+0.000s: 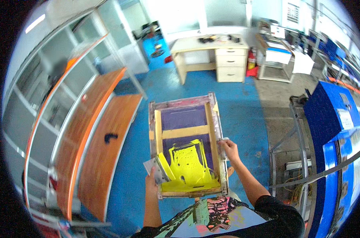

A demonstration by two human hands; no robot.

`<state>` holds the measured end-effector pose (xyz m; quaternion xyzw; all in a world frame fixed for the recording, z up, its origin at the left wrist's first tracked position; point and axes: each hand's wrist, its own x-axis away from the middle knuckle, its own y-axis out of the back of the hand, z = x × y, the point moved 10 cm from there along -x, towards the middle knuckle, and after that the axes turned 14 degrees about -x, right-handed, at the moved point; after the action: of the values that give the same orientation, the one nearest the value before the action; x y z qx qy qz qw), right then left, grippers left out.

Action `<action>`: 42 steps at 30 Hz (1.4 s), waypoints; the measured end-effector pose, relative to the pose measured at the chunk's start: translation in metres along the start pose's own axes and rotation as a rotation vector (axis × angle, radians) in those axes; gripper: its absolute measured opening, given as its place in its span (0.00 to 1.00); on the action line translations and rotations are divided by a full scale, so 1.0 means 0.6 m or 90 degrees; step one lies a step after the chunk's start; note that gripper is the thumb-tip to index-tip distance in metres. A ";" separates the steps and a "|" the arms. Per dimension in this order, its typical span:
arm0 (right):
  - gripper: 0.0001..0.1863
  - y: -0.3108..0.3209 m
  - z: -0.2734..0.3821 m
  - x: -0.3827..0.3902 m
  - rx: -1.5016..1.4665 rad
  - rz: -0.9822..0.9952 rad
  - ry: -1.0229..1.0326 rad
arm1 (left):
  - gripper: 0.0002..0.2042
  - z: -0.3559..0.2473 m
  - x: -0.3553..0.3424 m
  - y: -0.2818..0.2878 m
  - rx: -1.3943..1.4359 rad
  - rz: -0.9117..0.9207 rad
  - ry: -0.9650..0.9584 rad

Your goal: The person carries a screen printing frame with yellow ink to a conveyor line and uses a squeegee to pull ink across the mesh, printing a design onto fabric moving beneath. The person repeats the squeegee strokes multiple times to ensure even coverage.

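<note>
In front of my body I carry a screen printing frame (223, 170) with worn rails and a dark purple mesh. Tan tape strips cross the mesh, and wet yellow ink (190, 162) is smeared over its near half. My right hand (229, 149) is closed round the right rail, about halfway along. At the lower left corner, my left hand (150, 181) is closed at the left rail and against a flat grey scraper (158, 171). Yellow ink coats the scraper's inner edge, which rests over the mesh. The fingers under the frame are hidden.
Orange-brown sloping shelves (108, 146) run along my left, with a small black object on one. A cream desk (194, 44) and a red fire extinguisher (251, 61) stand ahead. To my right are a metal rack (303, 146) and a blue box-shaped machine (326, 115). The floor is blue.
</note>
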<state>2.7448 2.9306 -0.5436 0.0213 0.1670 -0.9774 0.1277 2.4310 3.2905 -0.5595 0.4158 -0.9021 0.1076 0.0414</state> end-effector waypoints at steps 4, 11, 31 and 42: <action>0.14 0.162 0.038 -0.001 0.019 -0.024 0.009 | 0.26 0.093 0.057 -0.112 -0.004 0.035 0.014; 0.15 0.252 0.127 -0.070 0.035 -0.071 0.017 | 0.29 0.034 -0.011 -0.286 -0.059 0.107 -0.020; 0.14 0.505 0.270 -0.174 -0.005 -0.372 0.164 | 0.32 -0.053 -0.316 -0.822 -0.180 0.384 0.036; 0.13 0.863 0.294 -0.278 -0.093 -0.502 0.196 | 0.30 -0.031 -0.225 -1.263 -0.280 0.497 0.002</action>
<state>3.0395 2.4404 -0.5292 0.0923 0.2485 -0.9223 -0.2811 3.0939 2.9168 -0.4426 0.0251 -0.9929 -0.0782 0.0864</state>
